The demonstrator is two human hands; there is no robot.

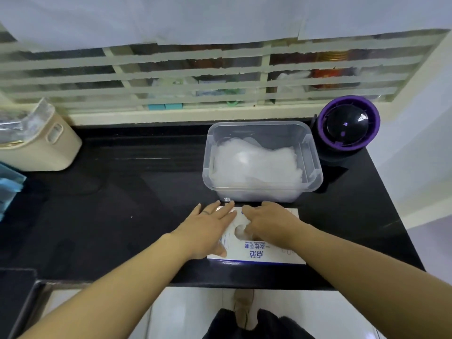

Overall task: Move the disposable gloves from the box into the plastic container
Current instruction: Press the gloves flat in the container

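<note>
A white and blue glove box (256, 253) lies flat on the black counter near its front edge. My left hand (208, 223) rests flat on the box's left part, fingers straight. My right hand (266, 223) sits over the box's oval opening with its fingertips curled down into the hole; what they touch inside is hidden. Just behind the box stands a clear plastic container (315, 157), holding a heap of translucent white disposable gloves (256, 165).
A purple and black round device (347, 126) stands right of the container. A cream appliance (41, 145) sits at the back left. A barred window runs behind the counter (122, 192). The counter's front edge is close below the box, with floor tiles beneath.
</note>
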